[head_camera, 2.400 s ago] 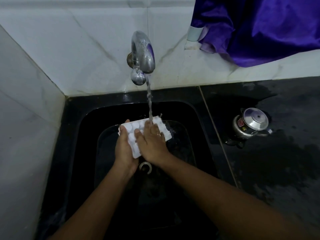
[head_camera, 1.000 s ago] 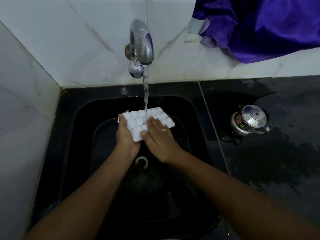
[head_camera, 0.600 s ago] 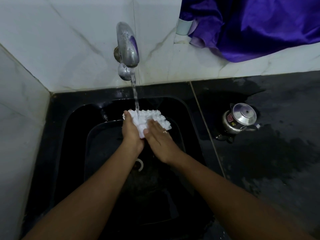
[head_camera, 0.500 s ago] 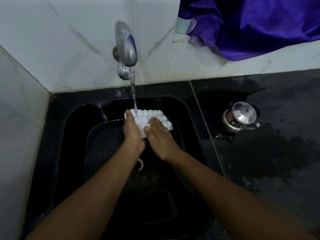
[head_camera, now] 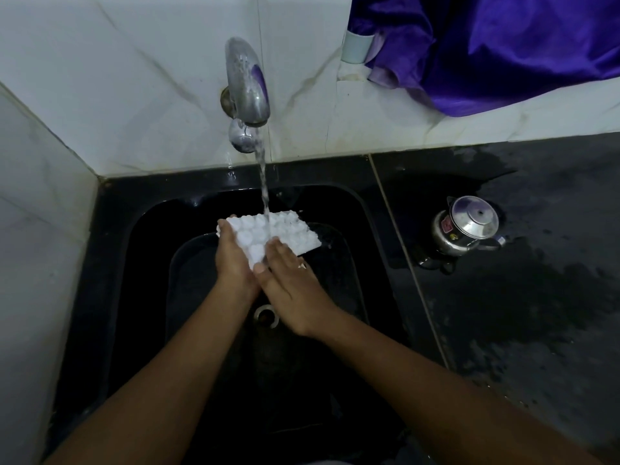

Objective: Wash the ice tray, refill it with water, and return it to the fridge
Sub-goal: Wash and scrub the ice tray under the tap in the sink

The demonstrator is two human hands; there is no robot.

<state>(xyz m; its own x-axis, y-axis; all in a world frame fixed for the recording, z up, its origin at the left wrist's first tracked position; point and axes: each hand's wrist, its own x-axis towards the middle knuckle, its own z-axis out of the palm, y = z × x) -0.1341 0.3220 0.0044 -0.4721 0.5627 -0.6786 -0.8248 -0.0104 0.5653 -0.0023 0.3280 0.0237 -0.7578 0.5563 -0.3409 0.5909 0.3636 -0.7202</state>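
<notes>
We see the white tray [head_camera: 278, 229] held over the black sink [head_camera: 110, 263], bumpy side up and tilted, right under the tap [head_camera: 248, 82]. A thin stream of water [head_camera: 263, 182] falls from the tap and lands near the middle of the tray. The left hand [head_camera: 235, 260] grips the tray's left edge, its fingers [head_camera: 222, 227] curled round the far corner. The right hand [head_camera: 295, 290] lies just beside the left, its fingers [head_camera: 276, 246] straight and flat on the tray's near edge, the thumb by the near corner; it presses rather than grips. We make out what looks like a ring [head_camera: 302, 265] on one of those fingers. Below the hands the drain [head_camera: 266, 316] shows in the sink floor. To the right, on the wet dark tabletop [head_camera: 536, 330], stands a small steel pot [head_camera: 464, 226] with its lid on, well apart from the tray. A purple cloth [head_camera: 503, 45] hangs against the white wall [head_camera: 117, 78] above it
</notes>
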